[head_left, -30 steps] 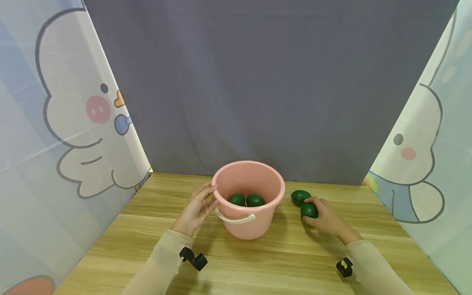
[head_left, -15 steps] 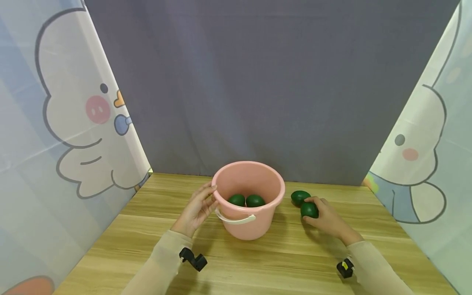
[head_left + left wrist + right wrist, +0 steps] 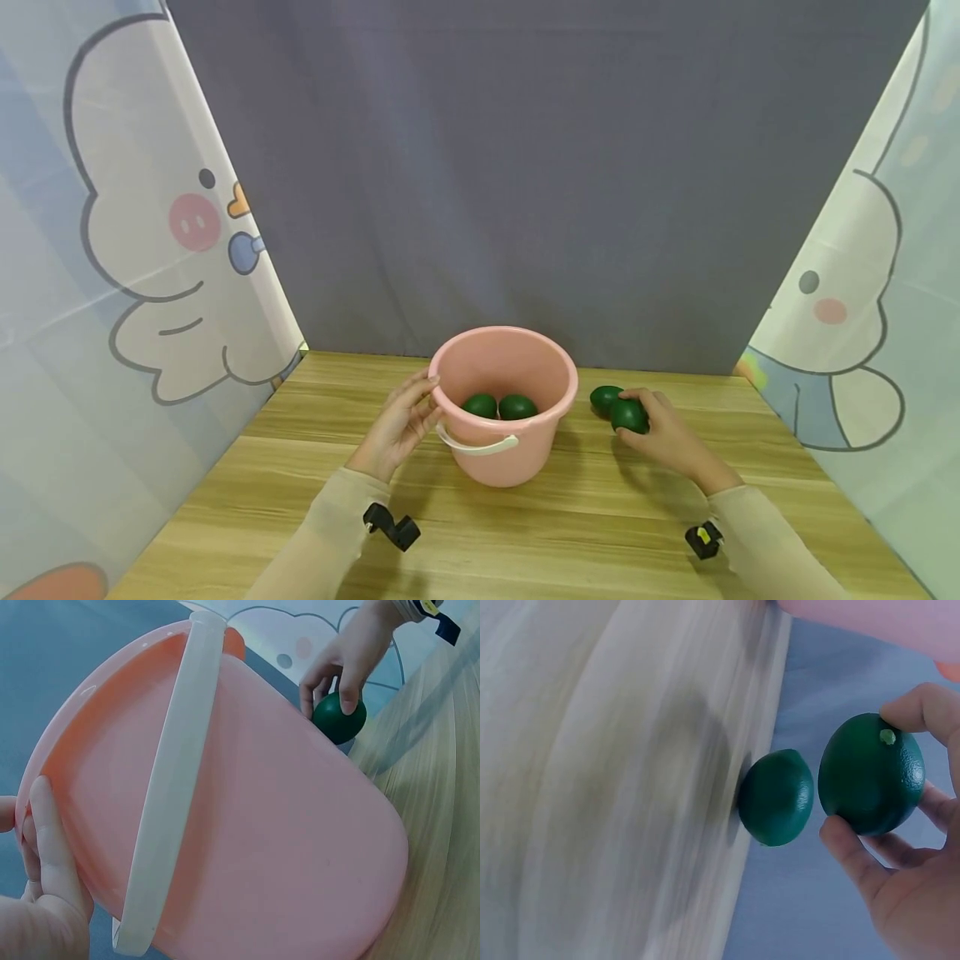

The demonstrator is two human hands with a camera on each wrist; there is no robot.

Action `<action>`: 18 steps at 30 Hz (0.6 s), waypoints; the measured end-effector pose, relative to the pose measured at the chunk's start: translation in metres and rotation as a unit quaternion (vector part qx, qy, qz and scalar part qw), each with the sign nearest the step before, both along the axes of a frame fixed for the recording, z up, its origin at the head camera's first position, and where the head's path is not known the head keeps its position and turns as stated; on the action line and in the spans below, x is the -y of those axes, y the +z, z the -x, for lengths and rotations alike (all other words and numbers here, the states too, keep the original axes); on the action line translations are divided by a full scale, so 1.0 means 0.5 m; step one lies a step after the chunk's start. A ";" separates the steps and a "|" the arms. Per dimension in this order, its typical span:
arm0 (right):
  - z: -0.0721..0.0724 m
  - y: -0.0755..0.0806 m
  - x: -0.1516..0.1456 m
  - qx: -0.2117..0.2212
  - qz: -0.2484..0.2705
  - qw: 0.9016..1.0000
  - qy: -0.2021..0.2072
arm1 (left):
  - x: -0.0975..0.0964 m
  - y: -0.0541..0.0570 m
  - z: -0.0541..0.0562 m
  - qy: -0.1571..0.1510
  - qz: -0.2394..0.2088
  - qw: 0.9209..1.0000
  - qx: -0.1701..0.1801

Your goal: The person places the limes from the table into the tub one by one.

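head: pink bucket (image 3: 517, 458), 2 green fruits (image 3: 517, 407) inside

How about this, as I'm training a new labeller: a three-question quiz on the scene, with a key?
1. How many green fruits show inside the pink bucket?
2. True or false: the right hand holds its fruit inside the bucket.
3. What does the left hand touch: (a) a fruit, (b) the bucket's rim, (c) the grey cloth?

Key: 1. Two. 2. False; the held fruit is outside the bucket. 3. (b).
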State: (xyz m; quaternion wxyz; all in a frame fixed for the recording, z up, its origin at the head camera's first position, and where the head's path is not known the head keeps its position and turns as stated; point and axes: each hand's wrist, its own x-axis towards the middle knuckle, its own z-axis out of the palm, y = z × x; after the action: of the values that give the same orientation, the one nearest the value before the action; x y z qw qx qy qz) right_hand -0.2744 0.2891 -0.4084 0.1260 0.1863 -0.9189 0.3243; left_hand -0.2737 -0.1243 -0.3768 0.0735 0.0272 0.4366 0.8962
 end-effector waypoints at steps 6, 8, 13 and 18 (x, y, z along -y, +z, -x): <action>-0.002 0.011 0.005 -0.029 0.004 1.000 0.006 | 0.000 0.001 -0.002 -0.001 -0.006 1.000 0.005; -0.002 0.016 0.008 -0.033 0.011 0.999 0.009 | 0.000 0.002 -0.003 0.000 -0.006 1.000 0.007; -0.003 0.031 0.014 -0.041 0.028 0.999 0.017 | -0.001 0.003 -0.003 -0.002 -0.008 1.000 0.006; -0.006 0.046 0.022 -0.055 0.031 0.998 0.024 | 0.000 0.003 -0.002 -0.002 -0.010 1.000 0.005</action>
State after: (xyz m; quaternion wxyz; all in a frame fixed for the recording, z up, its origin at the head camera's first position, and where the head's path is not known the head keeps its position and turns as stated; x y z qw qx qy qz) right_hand -0.2711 0.2783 -0.3854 0.1747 0.2217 -0.8953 0.3447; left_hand -0.2729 -0.1241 -0.3751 0.0771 0.0240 0.4270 0.9006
